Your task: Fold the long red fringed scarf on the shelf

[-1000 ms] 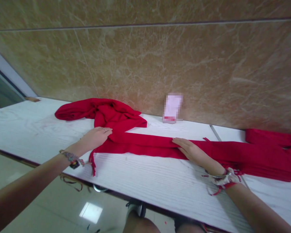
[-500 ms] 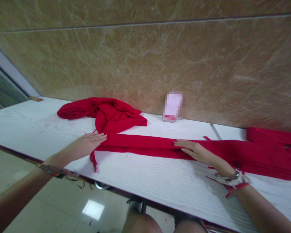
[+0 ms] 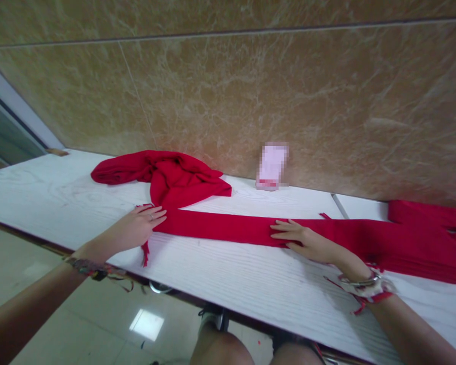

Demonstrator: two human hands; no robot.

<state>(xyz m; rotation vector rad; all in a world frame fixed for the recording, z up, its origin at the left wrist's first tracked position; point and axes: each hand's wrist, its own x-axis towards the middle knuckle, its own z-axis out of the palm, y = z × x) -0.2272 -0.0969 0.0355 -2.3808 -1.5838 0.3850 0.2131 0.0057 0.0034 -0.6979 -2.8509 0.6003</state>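
Observation:
A long red cloth strip (image 3: 216,227), folded lengthwise, lies flat across the white table (image 3: 220,268). My left hand (image 3: 139,226) rests palm down on its left end, fingers stretched out, beside some red tassel threads (image 3: 146,252). On the strip's middle right lies my right hand (image 3: 306,241), flat with its fingers spread. Rightward the strip runs into a wider stack of red cloth (image 3: 414,248). Behind my left hand sits a loose, crumpled heap of red cloth (image 3: 175,175); whether it joins the strip is hard to make out.
A marbled brown tile wall (image 3: 251,91) borders the table's back edge. A pixelated pale pink object (image 3: 272,165) leans against it. At the far left is a window-like frame (image 3: 23,96). Knees (image 3: 224,350) show below the table's front edge.
The strip's front layer, seen earlier below a fold line, now lies even with the upper layer. My right hand's fingers have spread wider; my left hand has hardly moved.

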